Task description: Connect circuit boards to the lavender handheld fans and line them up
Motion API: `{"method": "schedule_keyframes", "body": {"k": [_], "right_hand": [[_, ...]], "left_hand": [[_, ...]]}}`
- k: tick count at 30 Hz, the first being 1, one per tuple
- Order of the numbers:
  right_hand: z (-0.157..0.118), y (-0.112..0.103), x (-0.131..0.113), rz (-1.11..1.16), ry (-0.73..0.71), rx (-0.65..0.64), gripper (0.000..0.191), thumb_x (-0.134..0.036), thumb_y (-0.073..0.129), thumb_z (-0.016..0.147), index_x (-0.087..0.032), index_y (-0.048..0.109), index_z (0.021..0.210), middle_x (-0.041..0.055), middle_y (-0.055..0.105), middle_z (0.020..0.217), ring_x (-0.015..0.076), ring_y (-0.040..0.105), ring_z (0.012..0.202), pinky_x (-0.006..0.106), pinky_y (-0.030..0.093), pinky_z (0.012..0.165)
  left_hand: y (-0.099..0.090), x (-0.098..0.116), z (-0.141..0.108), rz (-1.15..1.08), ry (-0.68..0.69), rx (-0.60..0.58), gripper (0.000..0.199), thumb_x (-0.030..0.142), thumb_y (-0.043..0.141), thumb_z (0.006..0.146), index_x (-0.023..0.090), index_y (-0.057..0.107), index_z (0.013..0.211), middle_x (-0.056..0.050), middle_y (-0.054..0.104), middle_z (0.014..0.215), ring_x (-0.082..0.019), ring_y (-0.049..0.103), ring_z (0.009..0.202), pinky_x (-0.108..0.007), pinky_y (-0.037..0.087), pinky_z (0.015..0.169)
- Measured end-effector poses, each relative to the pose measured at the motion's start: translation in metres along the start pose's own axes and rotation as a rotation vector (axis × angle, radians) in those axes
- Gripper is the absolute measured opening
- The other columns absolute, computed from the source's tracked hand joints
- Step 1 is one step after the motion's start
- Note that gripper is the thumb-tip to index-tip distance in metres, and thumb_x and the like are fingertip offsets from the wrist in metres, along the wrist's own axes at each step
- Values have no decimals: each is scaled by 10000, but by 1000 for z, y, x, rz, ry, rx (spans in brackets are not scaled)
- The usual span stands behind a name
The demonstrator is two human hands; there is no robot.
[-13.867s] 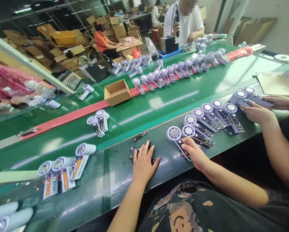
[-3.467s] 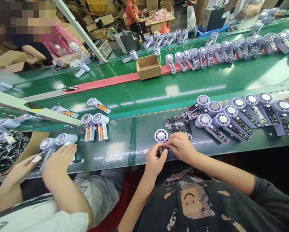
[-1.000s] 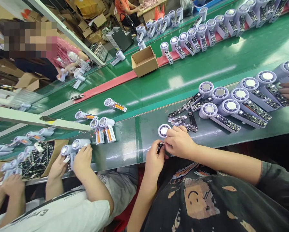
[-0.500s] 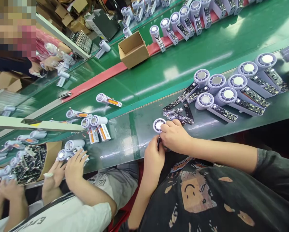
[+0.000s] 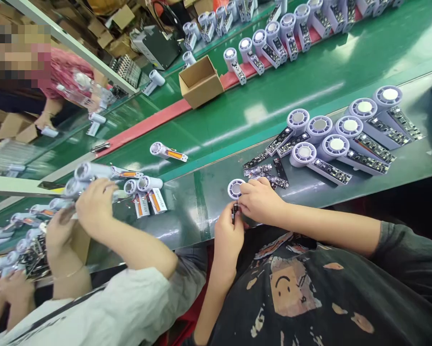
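Right at the near edge of the green conveyor belt (image 5: 187, 226), the action sits in one tight spot: the person's left hand (image 5: 227, 245) comes up from below, fingers pinched narrow on a small dark part (image 5: 235, 209), perhaps a slim circuit board seen nearly end-on, though it's too small to say for sure. The right hand (image 5: 261, 201) comes in from the side, curled low over that same part with the fingers bunched together; whether it grips or only steadies, the view doesn't settle. Just beyond them a round fan head (image 5: 235, 188) lies on the belt, almost at the right hand's fingertips, and a loose pile of circuit boards (image 5: 264, 174) sits just past the knuckles. Good handling here looks like a firm, short pinch, both hands kept close and low, with the small part held clear of that pile. Further along, a neat bank of fan heads with boards attached (image 5: 336, 146) fans out across the belt. Over to the left, a co-worker's hand (image 5: 95, 204) wraps a white fan body (image 5: 91, 171), right beside two orange-striped cards (image 5: 151, 202), while a cardboard box (image 5: 200, 81) sits out on the far belt.
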State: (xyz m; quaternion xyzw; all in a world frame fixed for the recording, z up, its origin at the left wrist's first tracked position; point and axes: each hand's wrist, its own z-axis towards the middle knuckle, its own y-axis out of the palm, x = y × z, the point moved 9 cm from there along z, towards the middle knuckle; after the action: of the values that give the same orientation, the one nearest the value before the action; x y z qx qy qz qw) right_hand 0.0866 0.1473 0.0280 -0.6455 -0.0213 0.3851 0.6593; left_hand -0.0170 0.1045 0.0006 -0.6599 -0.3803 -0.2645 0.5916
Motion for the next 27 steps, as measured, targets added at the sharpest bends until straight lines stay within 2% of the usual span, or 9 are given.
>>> {"method": "schedule_keyframes", "body": {"k": [3, 7, 10, 13, 17, 21, 24, 27], "right_hand": [[-1, -2, 8, 77, 32, 73, 223, -252, 576, 886, -211, 760, 766, 60, 609, 791, 198, 448, 840, 367, 215, 757], [-4, -3, 15, 128, 55, 138, 218, -253, 580, 875, -224, 755, 749, 38, 594, 770, 182, 441, 833, 358, 203, 760], [-3, -2, 14, 129, 47, 119, 204, -253, 586, 861, -223, 755, 749, 38, 599, 780, 180, 433, 827, 359, 196, 753], [-2, -2, 11, 115, 38, 96, 192, -255, 591, 854, -226, 759, 764, 46, 590, 780, 190, 427, 840, 361, 193, 745], [-1, -1, 11, 97, 51, 70, 207, -253, 580, 865, -225, 752, 754, 53, 581, 797, 198, 421, 856, 363, 201, 742], [-5, 1, 14, 125, 76, 98, 184, -262, 599, 858, -227, 748, 755, 46, 588, 821, 194, 421, 861, 360, 217, 767], [-8, 1, 18, 164, 94, 159, 154, -256, 622, 842, -241, 750, 756, 29, 593, 813, 185, 422, 853, 359, 216, 788], [-9, 2, 19, 192, 97, 203, 142, -240, 635, 823, -244, 748, 737, 20, 590, 788, 179, 423, 837, 355, 212, 790]], "left_hand": [[-2, -1, 3, -53, -10, 5, 218, 225, 519, 905, 204, 655, 1074, 19, 632, 606, -133, 577, 466, -251, 477, 512], [-6, 1, 4, -57, 20, 31, 236, 239, 535, 890, 203, 642, 1098, -17, 691, 787, -115, 603, 489, -237, 491, 497], [-18, 5, 4, -21, 100, 160, 269, 248, 594, 851, 199, 622, 1115, -30, 684, 908, -97, 605, 549, -238, 518, 568], [-25, 10, 3, -16, 192, 256, 276, 260, 635, 827, 196, 607, 1094, -17, 666, 871, -114, 626, 662, -241, 528, 652], [-20, 10, 6, -3, 247, 248, 239, 249, 618, 834, 196, 626, 1066, -54, 698, 952, -169, 672, 856, -283, 538, 762], [-17, 3, 9, -1, 232, 254, 231, 251, 634, 828, 202, 644, 1053, -43, 699, 917, -168, 670, 841, -302, 532, 799], [-13, -9, 13, -220, 142, 252, 288, 319, 693, 795, 192, 622, 1044, -13, 669, 856, -113, 630, 662, -237, 526, 635], [0, -25, 18, -494, -21, 180, 423, 418, 759, 735, 187, 593, 1047, 36, 615, 771, -48, 497, 446, -177, 411, 417]]}}
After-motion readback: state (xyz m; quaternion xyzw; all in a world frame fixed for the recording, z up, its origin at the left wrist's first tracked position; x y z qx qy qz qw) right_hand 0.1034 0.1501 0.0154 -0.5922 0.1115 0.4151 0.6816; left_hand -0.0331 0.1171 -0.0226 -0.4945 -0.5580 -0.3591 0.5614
